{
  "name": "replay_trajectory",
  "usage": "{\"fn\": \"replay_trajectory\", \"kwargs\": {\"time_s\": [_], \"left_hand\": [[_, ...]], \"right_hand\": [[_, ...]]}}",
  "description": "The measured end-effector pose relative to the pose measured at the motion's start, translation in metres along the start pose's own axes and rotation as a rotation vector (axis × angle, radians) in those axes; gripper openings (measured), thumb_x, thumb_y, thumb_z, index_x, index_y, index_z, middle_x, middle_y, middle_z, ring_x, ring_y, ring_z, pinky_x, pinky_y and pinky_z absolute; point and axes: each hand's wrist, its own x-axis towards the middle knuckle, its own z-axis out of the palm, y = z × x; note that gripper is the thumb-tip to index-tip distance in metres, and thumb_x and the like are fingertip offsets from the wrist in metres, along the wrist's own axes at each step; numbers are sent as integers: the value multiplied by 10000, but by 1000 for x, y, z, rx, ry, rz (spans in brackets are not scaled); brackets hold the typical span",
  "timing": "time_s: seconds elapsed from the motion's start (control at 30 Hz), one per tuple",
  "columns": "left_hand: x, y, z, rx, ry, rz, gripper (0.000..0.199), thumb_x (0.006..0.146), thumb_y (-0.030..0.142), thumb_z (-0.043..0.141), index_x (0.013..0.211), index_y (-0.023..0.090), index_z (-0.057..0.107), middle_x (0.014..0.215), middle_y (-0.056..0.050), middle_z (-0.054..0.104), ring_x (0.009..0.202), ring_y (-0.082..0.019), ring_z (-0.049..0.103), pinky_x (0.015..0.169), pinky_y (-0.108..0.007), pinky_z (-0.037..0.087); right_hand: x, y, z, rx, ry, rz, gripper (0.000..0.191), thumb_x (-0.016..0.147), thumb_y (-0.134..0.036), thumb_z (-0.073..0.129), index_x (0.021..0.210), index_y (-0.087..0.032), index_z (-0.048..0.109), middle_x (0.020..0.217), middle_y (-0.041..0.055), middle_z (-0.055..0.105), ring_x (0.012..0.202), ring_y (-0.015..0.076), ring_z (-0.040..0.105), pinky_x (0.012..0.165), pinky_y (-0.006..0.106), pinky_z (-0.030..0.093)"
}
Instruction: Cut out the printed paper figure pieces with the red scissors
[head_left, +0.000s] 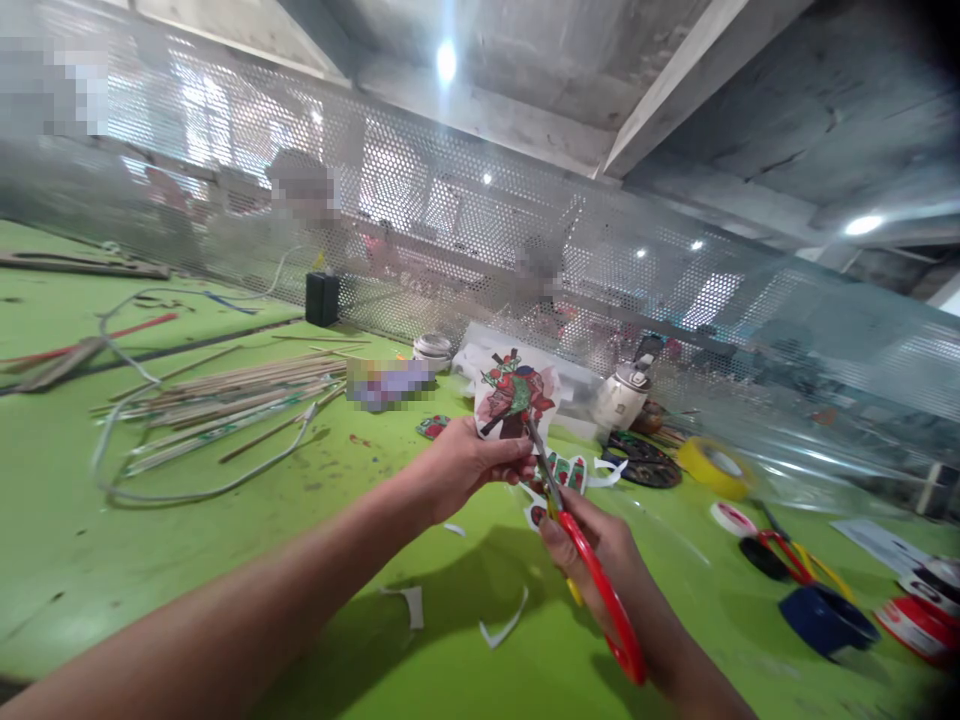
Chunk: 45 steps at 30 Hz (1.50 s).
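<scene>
My left hand [469, 467] pinches the lower edge of a paper piece [517, 393] printed with a red, green and dark figure. My right hand [600, 545] is closed around scissors [600, 590] with a red and a yellow handle. The scissor blades point up and touch the bottom of the paper, close to my left fingertips. Behind my hands lie printed paper pieces [571, 474] with green and red patterns. White paper scraps [504, 622] rest on the green table [345, 570] nearer to me.
Thin sticks [247, 392] and a grey cable [202, 495] lie left. Yellow tape [716, 467], a blue roll [827, 618], more scissors [787, 552] and a red container [919, 625] stand right. A black box [322, 298] stands by the perforated screen [420, 240]; people are behind it.
</scene>
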Motion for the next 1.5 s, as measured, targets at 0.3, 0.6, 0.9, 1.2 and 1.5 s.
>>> {"fn": "replay_trajectory", "kwargs": {"time_s": [0.3,0.6,0.9,1.2,1.5], "left_hand": [[2,0,-4,-22,6,-70,131,714,155,760,750,58,679,685,-95,678,599,-120,637,561,-204,478],[0,5,0,-17,51,-113,114,693,130,759,706,56,674,647,-99,669,554,-120,624,523,-205,465],[-1,8,-1,-80,53,-188,81,708,105,731,711,52,671,655,-96,672,548,-116,631,536,-201,474],[0,6,-3,-41,14,-154,119,692,131,751,697,51,663,637,-87,658,529,-115,619,510,-201,450],[-2,7,1,-52,39,-154,93,706,112,743,699,57,669,639,-92,662,540,-111,617,520,-203,455]], "right_hand": [[0,2,-3,60,-10,13,527,753,-375,721,1201,-113,632,635,-41,424,526,104,310,468,232,259],[2,11,2,16,77,-8,516,744,-519,678,1109,-154,689,599,-35,450,493,106,342,503,254,352],[5,17,-1,30,37,-33,577,742,-565,656,1145,-152,673,706,42,626,742,237,605,628,294,465],[4,12,2,68,61,-31,594,711,-576,668,1110,-136,684,717,44,621,697,211,566,633,293,464],[5,13,1,123,58,-33,497,667,-456,764,1081,-185,708,646,-4,568,602,171,490,591,279,432]]}}
